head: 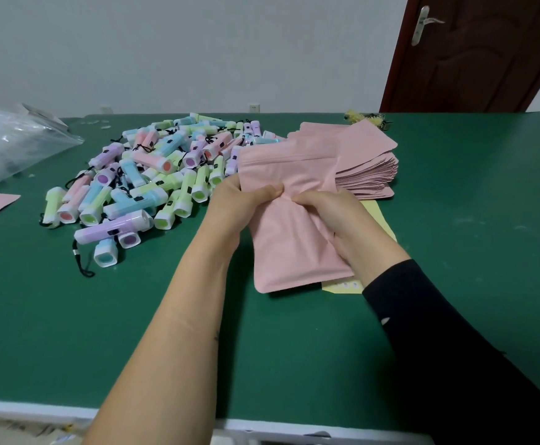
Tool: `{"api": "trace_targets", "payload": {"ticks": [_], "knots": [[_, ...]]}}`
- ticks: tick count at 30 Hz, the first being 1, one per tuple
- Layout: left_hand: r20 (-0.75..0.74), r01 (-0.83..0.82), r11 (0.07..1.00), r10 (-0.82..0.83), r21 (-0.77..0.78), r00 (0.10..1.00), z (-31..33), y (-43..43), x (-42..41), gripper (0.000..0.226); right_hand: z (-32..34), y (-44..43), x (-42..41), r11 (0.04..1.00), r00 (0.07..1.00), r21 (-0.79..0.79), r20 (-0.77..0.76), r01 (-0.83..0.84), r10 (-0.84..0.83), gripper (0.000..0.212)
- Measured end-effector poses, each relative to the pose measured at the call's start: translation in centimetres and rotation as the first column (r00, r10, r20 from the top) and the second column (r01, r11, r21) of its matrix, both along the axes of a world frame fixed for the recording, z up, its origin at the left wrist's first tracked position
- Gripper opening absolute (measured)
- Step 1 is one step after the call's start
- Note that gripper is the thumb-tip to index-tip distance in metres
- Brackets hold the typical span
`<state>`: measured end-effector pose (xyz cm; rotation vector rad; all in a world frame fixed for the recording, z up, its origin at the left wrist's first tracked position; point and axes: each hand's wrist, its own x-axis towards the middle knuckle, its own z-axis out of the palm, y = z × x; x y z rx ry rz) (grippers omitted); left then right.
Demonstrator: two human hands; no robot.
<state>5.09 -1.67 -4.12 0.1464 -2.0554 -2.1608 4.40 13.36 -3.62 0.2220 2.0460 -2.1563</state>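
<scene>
Torches (140, 178) lie heaped at left on the table (101, 316). The left hand (239, 203), forearm bare, and the right hand (333, 216), sleeved, both pinch the pouch (294, 245) at its waist, thumbs nearly meeting. Pouch stack (368, 168) behind.

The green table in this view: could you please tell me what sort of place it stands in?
Probably a small packing workroom: on the green table a heap of pastel flashlights lies beside a stack of pink pouches, and the left hand and right hand grip one pouch.
</scene>
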Motion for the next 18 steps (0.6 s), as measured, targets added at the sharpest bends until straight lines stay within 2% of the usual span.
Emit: {"api": "trace_targets", "payload": {"ticks": [3,7,11,15,18], "knots": [[-0.019,-0.007,1.000,0.007,0.012,1.000,0.1,-0.8,-0.1,0.019,-0.1,-0.4,0.2,1.000,1.000,-0.007,-0.018,0.015,-0.015,0.063],[-0.054,-0.054,0.997,0.057,0.061,0.997,0.4,-1.9,-0.2,0.016,-0.2,-0.6,0.3,1.000,0.998,0.017,-0.053,-0.016,0.017,0.043],[-0.112,-0.087,0.996,0.088,0.019,0.990,0.5,-2.3,0.1,0.011,0.0,-0.7,0.4,0.996,0.997,0.084,-0.073,-0.026,0.033,0.037],[-0.187,-0.110,0.962,0.063,-0.250,0.980,1.1,-2.5,0.4,0.009,0.2,0.2,0.4,0.992,0.995,0.128,-0.097,0.002,0.011,0.017],[-0.180,-0.091,0.892,0.010,-0.443,0.984,1.7,-3.1,0.7,0.004,0.3,0.8,0.3,0.983,0.994,0.182,-0.105,0.030,-0.011,0.024]]}}
